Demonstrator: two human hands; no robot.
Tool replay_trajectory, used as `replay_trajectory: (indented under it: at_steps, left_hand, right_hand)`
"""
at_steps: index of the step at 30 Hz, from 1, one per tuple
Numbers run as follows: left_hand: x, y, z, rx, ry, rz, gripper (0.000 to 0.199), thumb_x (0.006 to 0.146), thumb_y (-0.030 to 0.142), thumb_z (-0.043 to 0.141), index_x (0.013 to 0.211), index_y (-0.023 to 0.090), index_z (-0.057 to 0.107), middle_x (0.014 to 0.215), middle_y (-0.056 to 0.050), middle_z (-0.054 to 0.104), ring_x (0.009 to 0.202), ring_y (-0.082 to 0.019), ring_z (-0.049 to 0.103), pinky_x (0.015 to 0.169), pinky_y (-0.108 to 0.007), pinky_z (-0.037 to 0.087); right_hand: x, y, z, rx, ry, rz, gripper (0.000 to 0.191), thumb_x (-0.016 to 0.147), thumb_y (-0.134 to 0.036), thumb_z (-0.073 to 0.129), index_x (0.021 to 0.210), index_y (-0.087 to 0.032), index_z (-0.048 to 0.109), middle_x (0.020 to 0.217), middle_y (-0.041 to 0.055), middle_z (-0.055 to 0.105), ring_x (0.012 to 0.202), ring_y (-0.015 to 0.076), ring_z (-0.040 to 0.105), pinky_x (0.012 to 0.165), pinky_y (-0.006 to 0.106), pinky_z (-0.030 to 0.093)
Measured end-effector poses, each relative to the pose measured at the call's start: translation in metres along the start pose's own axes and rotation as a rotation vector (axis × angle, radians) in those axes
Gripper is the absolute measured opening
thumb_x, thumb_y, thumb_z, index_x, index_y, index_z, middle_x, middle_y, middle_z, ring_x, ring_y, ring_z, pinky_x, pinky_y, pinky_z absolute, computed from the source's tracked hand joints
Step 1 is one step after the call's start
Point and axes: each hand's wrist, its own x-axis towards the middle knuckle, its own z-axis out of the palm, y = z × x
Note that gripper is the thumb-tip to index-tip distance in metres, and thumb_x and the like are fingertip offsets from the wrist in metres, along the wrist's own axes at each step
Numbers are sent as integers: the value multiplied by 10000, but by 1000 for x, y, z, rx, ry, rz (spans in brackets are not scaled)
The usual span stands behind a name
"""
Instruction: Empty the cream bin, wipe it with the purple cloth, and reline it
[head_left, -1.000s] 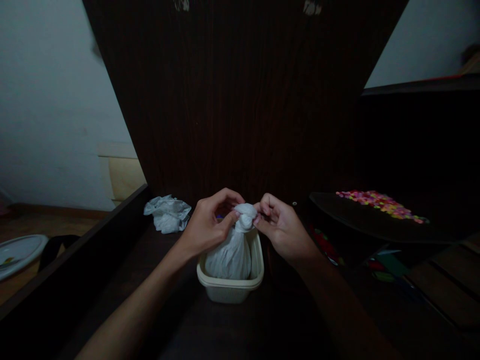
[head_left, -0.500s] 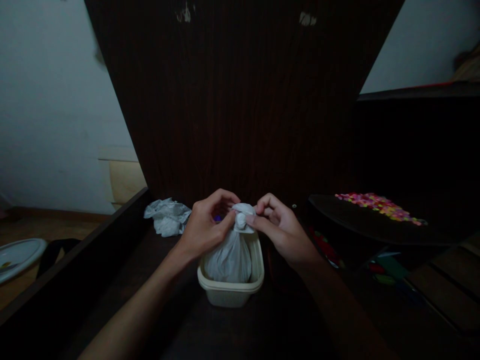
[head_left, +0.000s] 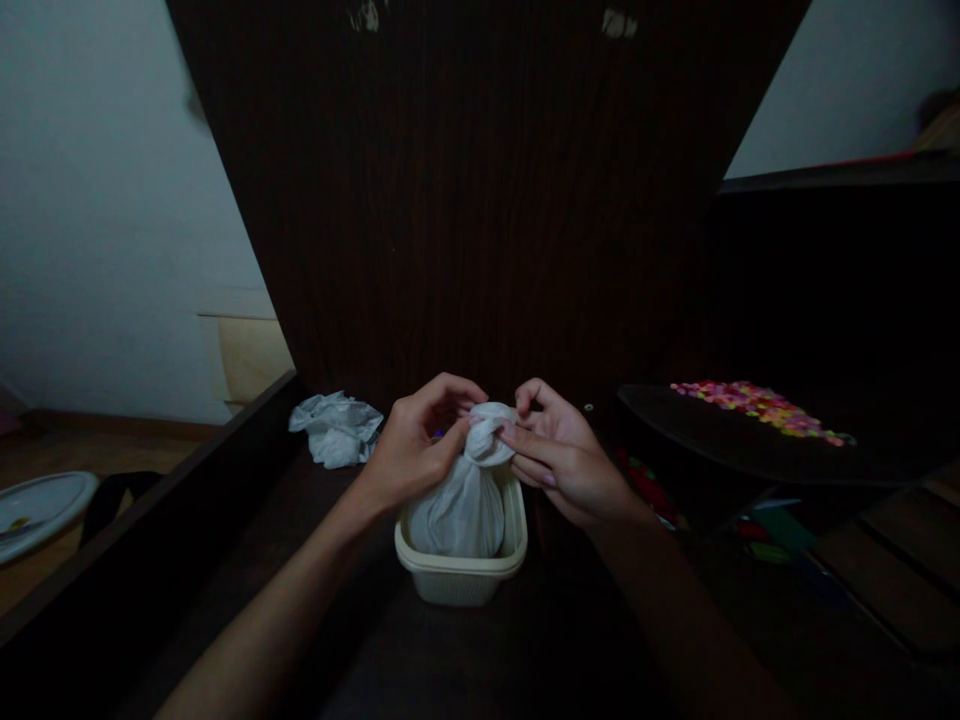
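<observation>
A white plastic bag [head_left: 457, 515] sits bulging inside a cream plastic tub [head_left: 459, 582], its neck twisted into a knot above the rim. My left hand [head_left: 424, 440] pinches the knot from the left between thumb and fingers. From the right, my right hand [head_left: 559, 450] grips the same knot, thumb pressed against the plastic and fingers curled. What the bag contains is hidden. A small purple-blue bit of something shows behind my left thumb, too little to name.
A crumpled white plastic bag [head_left: 336, 428] lies left of the tub. At right, a dark curved shelf [head_left: 675, 430] carries a strip of pink and yellow beads or petals [head_left: 757, 408]. A tall dark wooden panel [head_left: 480, 200] rises behind, and a raised edge [head_left: 187, 480] runs along the left.
The knot looks looser and more twisted than before. My right hand's lower fingers have come forward under it, while my left hand stays nearly in place.
</observation>
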Motion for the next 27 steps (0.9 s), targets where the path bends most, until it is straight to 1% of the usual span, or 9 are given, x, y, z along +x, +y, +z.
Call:
replay_trajectory:
  at_steps: [5, 8, 10, 14, 17, 22, 27]
  left_hand:
    - [1, 2, -1, -61, -16, -63, 110, 894, 183, 687, 1000, 164, 664, 915, -35, 704, 829, -141, 664, 748, -241, 531]
    - [2, 3, -3, -108, -53, -106, 145, 889, 217, 710, 1013, 166, 656, 917, -41, 698, 840, -149, 661, 750, -249, 536]
    - [3, 2, -5, -155, -69, -131, 194, 874, 238, 743, 1031, 167, 653, 931, -45, 689, 852, -153, 660, 762, -256, 539]
    - [3, 1, -7, -212, -51, -146, 252, 854, 263, 786, 1044, 173, 647, 938, -36, 674, 847, -146, 652, 755, -250, 533]
    - [3, 1, -5, -190, -3, -118, 252, 849, 265, 797, 1029, 175, 644, 924, -25, 667, 837, -139, 643, 754, -244, 537]
    - [2, 1, 0, -138, 47, -46, 206, 868, 244, 768, 1013, 169, 643, 928, -29, 680, 831, -135, 646, 772, -248, 551]
    - [0, -2, 3, -97, 32, -32, 156, 891, 231, 728, 1009, 171, 645, 964, -45, 690, 852, -146, 664, 781, -255, 557]
  right_hand:
    - [0, 0, 0, 13, -78, 60, 404, 872, -343, 781, 886, -259, 386, 534, -155, 422, 329, -3, 180, 347, 138, 117]
    - [0, -1, -1, -10, -72, 72, 410, 856, -371, 788, 894, -258, 396, 530, -151, 453, 321, -3, 193, 344, 141, 121]
    - [1, -3, -1, -58, -15, 54, 433, 818, -384, 817, 904, -253, 413, 560, -133, 509, 325, -2, 251, 343, 139, 160]
    - [0, -6, -5, -228, 178, -8, 518, 703, -402, 889, 919, -241, 447, 707, -70, 628, 394, 38, 459, 328, 140, 286]
    - [-1, -7, -7, -324, 231, -5, 536, 682, -441, 892, 913, -238, 453, 726, -64, 632, 415, 63, 514, 310, 149, 329]
    - [0, -6, -6, -305, 204, -14, 540, 700, -477, 878, 905, -240, 439, 684, -61, 635, 393, 65, 520, 312, 143, 308]
    - [2, -4, -6, -200, 162, 0, 510, 720, -414, 868, 902, -249, 421, 641, -81, 607, 390, 57, 497, 328, 131, 247]
